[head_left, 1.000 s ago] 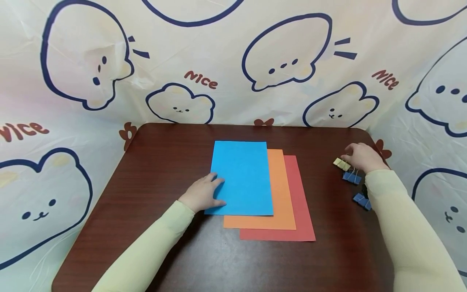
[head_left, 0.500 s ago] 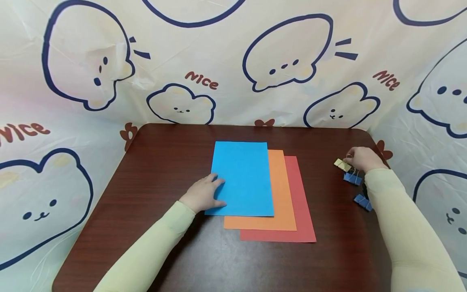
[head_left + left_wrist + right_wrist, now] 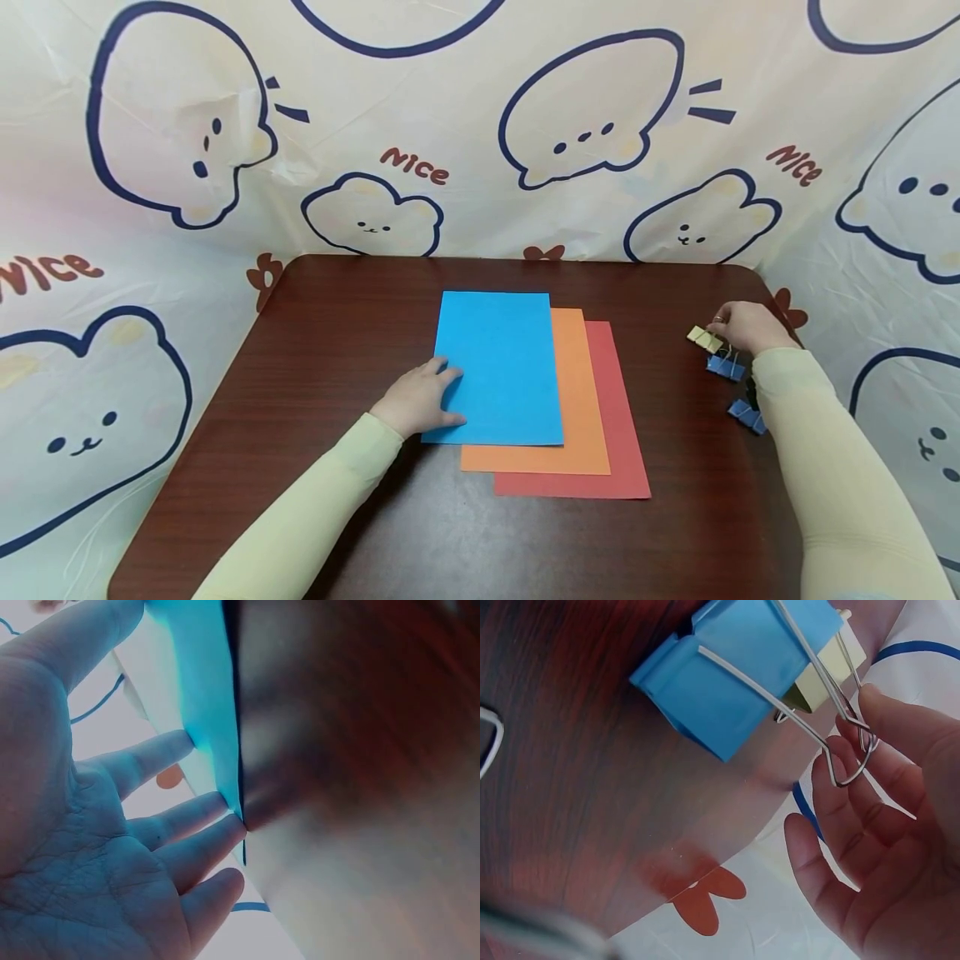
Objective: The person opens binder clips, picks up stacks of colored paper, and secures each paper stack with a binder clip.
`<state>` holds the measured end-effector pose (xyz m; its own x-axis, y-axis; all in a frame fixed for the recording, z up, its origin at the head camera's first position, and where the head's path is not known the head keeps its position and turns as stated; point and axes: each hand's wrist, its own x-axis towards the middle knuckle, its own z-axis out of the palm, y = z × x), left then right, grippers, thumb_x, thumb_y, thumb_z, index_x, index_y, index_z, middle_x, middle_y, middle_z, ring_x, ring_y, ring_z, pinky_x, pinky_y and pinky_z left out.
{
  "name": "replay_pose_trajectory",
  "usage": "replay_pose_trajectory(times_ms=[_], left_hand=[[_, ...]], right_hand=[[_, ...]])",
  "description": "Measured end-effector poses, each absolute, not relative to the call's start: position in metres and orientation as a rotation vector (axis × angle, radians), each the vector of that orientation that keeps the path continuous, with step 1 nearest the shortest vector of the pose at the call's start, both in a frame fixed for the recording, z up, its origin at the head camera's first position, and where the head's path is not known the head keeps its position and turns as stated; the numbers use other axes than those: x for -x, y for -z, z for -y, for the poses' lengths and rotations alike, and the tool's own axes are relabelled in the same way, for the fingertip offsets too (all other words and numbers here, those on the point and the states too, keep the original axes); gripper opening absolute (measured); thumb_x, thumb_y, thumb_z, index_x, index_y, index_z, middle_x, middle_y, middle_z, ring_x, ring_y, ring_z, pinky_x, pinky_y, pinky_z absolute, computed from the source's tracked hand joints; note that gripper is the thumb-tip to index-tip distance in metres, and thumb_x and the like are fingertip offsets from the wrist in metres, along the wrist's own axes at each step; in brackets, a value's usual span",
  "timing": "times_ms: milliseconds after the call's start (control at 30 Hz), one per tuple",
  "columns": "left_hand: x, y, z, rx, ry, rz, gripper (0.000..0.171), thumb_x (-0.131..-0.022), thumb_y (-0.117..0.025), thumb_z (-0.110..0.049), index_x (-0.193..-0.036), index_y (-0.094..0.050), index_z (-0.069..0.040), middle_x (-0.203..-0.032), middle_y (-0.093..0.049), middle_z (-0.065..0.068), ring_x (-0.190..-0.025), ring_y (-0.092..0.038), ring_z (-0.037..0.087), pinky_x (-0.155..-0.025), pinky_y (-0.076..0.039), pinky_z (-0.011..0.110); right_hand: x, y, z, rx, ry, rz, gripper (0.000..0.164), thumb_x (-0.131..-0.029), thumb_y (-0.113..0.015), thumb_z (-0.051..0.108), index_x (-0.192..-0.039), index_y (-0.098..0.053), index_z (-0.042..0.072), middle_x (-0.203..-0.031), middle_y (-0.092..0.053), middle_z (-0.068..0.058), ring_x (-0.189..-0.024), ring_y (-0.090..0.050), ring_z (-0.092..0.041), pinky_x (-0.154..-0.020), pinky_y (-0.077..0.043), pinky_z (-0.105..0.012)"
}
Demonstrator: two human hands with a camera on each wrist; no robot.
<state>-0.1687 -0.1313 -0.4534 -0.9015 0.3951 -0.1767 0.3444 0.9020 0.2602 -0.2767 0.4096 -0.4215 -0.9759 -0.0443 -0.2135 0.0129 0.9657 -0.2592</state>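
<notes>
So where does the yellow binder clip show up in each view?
Head: the yellow binder clip is towards the right side, by the right hand.
Left wrist: not in this picture.
Right wrist: near the top, right of centre, partly hidden behind a blue clip.
Shared landmark: the dark wooden tabletop, which shows in all three.

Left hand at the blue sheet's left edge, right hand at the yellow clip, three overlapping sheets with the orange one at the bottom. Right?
Almost: the red sheet is at the bottom; the orange sheet is in the middle, under the blue sheet, as the head view shows. Left hand and right hand are as you say.
</notes>
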Motion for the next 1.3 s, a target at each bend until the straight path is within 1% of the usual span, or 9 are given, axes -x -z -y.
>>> replay_pose_trajectory(times_ms=[267,400,600,700,867,1000,1133,1200,1300], left_hand=[[0.168,0.452,0.131,-0.562,-0.337,-2.836,0.078,-0.086,-0.084,-0.043,-0.149,-0.054,-0.008,-0.158,-0.042,0.025,-0.141,-0.048,0.044,-0.113,-0.044,0.054],[0.168,0.452,0.130,-0.557,-0.327,-2.831,0.078,-0.087,-0.082,-0.044,-0.150,-0.053,-0.009,-0.159,-0.041,0.024,-0.142,-0.048,0.042,-0.113,-0.045,0.052],[0.169,0.452,0.130,-0.549,-0.317,-2.827,0.078,-0.087,-0.082,-0.044,-0.150,-0.052,-0.009,-0.159,-0.041,0.024,-0.141,-0.049,0.041,-0.112,-0.046,0.051],[0.168,0.451,0.129,-0.549,-0.316,-2.829,0.078,-0.086,-0.083,-0.045,-0.149,-0.053,-0.009,-0.158,-0.041,0.024,-0.141,-0.049,0.041,-0.112,-0.047,0.051],[0.168,0.450,0.128,-0.549,-0.307,-2.830,0.078,-0.086,-0.083,-0.045,-0.149,-0.053,-0.009,-0.158,-0.041,0.024,-0.141,-0.049,0.042,-0.112,-0.047,0.051],[0.168,0.450,0.128,-0.551,-0.308,-2.829,0.078,-0.086,-0.083,-0.045,-0.149,-0.053,-0.009,-0.158,-0.041,0.024,-0.141,-0.048,0.042,-0.112,-0.046,0.052],[0.168,0.451,0.129,-0.552,-0.300,-2.830,0.078,-0.086,-0.083,-0.044,-0.149,-0.052,-0.009,-0.159,-0.040,0.024,-0.142,-0.048,0.042,-0.112,-0.046,0.052],[0.168,0.451,0.129,-0.551,-0.298,-2.828,0.078,-0.087,-0.083,-0.044,-0.150,-0.052,-0.008,-0.159,-0.039,0.025,-0.142,-0.047,0.043,-0.112,-0.046,0.052],[0.168,0.451,0.129,-0.559,-0.305,-2.836,0.078,-0.086,-0.083,-0.043,-0.148,-0.053,-0.007,-0.158,-0.040,0.025,-0.141,-0.048,0.043,-0.110,-0.048,0.052]], right_hand=[[0.278,0.421,-0.411,0.001,0.411,-2.897,0.024,-0.103,-0.062,0.021,-0.101,-0.067,-0.003,-0.087,-0.066,-0.017,-0.078,-0.057,-0.030,-0.062,-0.048,-0.037],[0.277,0.420,-0.410,0.011,0.424,-2.906,0.023,-0.104,-0.061,0.022,-0.100,-0.067,0.000,-0.082,-0.062,-0.014,-0.076,-0.055,-0.029,-0.061,-0.045,-0.036],[0.274,0.417,-0.406,0.045,0.408,-2.937,0.023,-0.103,-0.063,0.022,-0.097,-0.067,0.001,-0.080,-0.062,-0.013,-0.076,-0.056,-0.029,-0.061,-0.045,-0.038],[0.273,0.416,-0.403,0.094,0.378,-2.965,0.022,-0.102,-0.064,0.022,-0.093,-0.068,0.002,-0.085,-0.060,-0.016,-0.082,-0.055,-0.032,-0.065,-0.046,-0.041],[0.270,0.416,-0.400,0.147,0.328,-3.004,0.022,-0.101,-0.065,0.020,-0.086,-0.068,0.004,-0.098,-0.055,-0.022,-0.092,-0.050,-0.036,-0.070,-0.047,-0.045],[0.268,0.417,-0.397,0.155,0.315,-3.013,0.022,-0.101,-0.065,0.018,-0.082,-0.065,0.006,-0.106,-0.052,-0.026,-0.091,-0.051,-0.036,-0.070,-0.047,-0.045],[0.267,0.418,-0.393,0.171,0.284,-3.006,0.021,-0.101,-0.065,0.017,-0.084,-0.064,0.005,-0.113,-0.052,-0.030,-0.091,-0.052,-0.037,-0.070,-0.048,-0.046],[0.266,0.418,-0.391,0.180,0.270,-3.003,0.020,-0.101,-0.065,0.018,-0.086,-0.064,0.005,-0.112,-0.054,-0.030,-0.091,-0.052,-0.037,-0.070,-0.049,-0.046],[0.265,0.419,-0.390,0.191,0.253,-3.005,0.020,-0.101,-0.065,0.018,-0.087,-0.064,0.005,-0.105,-0.057,-0.026,-0.092,-0.052,-0.036,-0.070,-0.048,-0.047]])
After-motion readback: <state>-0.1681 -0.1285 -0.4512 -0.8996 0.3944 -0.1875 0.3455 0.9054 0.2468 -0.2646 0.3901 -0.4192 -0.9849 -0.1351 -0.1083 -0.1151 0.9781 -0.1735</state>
